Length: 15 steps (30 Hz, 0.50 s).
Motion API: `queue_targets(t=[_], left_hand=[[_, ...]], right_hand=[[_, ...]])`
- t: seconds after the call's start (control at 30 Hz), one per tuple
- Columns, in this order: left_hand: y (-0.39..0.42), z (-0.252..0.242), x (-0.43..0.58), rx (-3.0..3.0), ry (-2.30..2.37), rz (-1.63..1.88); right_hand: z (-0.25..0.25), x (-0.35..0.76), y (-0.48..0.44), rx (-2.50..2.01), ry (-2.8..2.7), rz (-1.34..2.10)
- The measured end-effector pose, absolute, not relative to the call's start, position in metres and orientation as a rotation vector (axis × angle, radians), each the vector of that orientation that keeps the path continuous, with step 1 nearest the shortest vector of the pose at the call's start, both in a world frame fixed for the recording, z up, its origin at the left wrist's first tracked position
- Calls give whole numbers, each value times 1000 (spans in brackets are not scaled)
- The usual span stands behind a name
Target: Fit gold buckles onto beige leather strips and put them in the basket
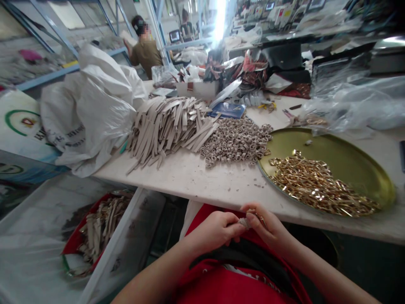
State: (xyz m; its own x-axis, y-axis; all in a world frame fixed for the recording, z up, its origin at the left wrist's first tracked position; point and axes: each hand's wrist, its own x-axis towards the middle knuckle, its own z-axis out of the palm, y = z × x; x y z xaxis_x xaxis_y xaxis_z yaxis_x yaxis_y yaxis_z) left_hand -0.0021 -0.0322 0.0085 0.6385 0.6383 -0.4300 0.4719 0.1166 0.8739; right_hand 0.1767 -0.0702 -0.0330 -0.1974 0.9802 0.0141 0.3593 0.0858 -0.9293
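Just above a red garment [209, 287], the left hand [218, 228] and right hand [265, 223] come together, fingertips pinching a small grey piece [243, 222] between them at the table's [177, 177] near edge. On that pale top, glinting gold metal pieces [319, 185] heap in a shallow, rounded, brassy tray [354, 169], beside matte little loops [236, 141] and a shaggy pile of flat grey strips [167, 126]. Beyond sits crinkled clear plastic [357, 101].
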Motion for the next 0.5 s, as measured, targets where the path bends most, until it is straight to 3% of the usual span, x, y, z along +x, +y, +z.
queue_targets(t=[0.3, 0.5], left_hand=[[1, -6, 2, 1156, 936, 239], [28, -19, 5, 1610, 1068, 183]], right_hand=[[-56, 169, -42, -1339, -1651, 1118], [-59, 169, -4, -1403, -1806, 976]])
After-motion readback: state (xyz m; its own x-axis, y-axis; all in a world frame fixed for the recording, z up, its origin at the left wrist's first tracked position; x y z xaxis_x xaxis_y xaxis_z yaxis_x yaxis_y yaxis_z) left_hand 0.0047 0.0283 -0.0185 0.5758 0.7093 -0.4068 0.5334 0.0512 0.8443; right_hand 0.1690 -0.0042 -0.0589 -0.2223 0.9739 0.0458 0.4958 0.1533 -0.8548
